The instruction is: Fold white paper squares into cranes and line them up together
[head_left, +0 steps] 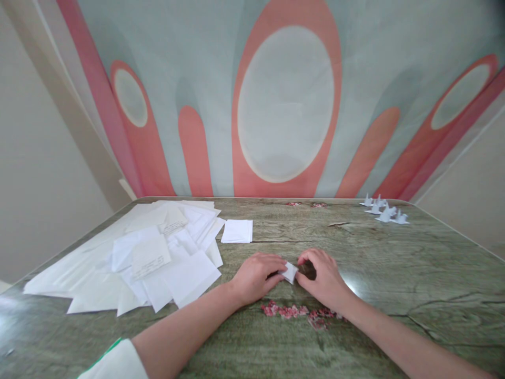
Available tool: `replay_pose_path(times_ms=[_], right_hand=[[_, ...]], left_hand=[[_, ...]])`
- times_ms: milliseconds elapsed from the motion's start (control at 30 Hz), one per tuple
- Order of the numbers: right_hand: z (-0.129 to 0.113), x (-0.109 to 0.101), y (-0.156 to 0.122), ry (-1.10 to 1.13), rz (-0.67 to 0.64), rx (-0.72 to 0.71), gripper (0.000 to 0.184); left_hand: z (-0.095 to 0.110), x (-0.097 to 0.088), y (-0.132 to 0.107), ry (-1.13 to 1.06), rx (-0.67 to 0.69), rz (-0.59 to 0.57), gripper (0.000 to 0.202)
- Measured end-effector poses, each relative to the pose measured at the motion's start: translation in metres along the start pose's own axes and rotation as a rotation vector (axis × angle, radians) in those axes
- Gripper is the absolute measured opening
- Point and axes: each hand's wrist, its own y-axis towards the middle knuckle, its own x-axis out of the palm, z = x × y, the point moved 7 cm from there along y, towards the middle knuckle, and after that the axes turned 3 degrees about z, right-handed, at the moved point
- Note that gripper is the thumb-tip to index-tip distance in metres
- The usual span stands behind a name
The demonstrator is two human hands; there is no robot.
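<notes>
There's a messy paper pile [189, 273] off left, square stack [237, 231] and paper figures [387, 213] further back, left hand [256, 276] pinching the folded paper [290, 272] over the table [394, 273], right hand [325, 279] curled at its edge, can't tell if gripping.

Just the one head cam here, pointing forward and kinda down over the table [394, 263]. Pretty wide view, left hand [257, 276] and right hand [322, 278] fairly near, below center, patterned backdrop [286, 105] straight ahead up top.
</notes>
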Motion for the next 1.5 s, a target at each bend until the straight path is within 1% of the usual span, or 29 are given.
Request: replay_pose_path(times_ms=[133,233,367,467,633,900,1033,1133,1267,1500], right_hand=[[-0.012,-0.001,-0.002,-0.013,-0.016,-0.102,0.014],[-0.017,-0.002,-0.003,-0.023,-0.004,-0.143,0.012],[-0.023,-0.001,-0.003,-0.054,0.016,-0.193,0.01],[-0.027,-0.001,-0.003,-0.121,0.03,-0.245,0.009],[-0.039,0.0,-0.006,-0.281,0.014,-0.399,0.009],[-0.051,0.002,-0.013,-0.374,0.062,-0.554,0.017],[-0.056,0.003,-0.017,-0.394,0.07,-0.613,0.021],[-0.058,0.003,-0.018,-0.407,0.082,-0.632,0.023],[-0.06,0.002,-0.02,-0.398,0.088,-0.655,0.023],[-0.059,0.003,-0.02,-0.396,0.08,-0.644,0.019]], left_hand=[[0.0,-0.003,0.001,-0.019,-0.025,0.01,0.021],[0.001,-0.005,0.002,-0.022,-0.052,0.031,0.021],[-0.002,-0.005,0.004,-0.001,-0.146,0.08,0.027],[-0.005,-0.003,0.006,0.041,-0.206,0.134,0.03],[-0.005,0.001,0.007,0.076,-0.209,0.152,0.031],[-0.001,0.002,0.006,0.149,-0.215,0.089,0.03],[0.002,0.004,0.007,0.21,-0.204,0.025,0.022],[0.001,0.006,0.008,0.251,-0.222,-0.025,0.018],[0.001,0.006,0.008,0.293,-0.261,-0.044,0.024],[0.002,0.004,0.007,0.305,-0.247,-0.013,0.018]])
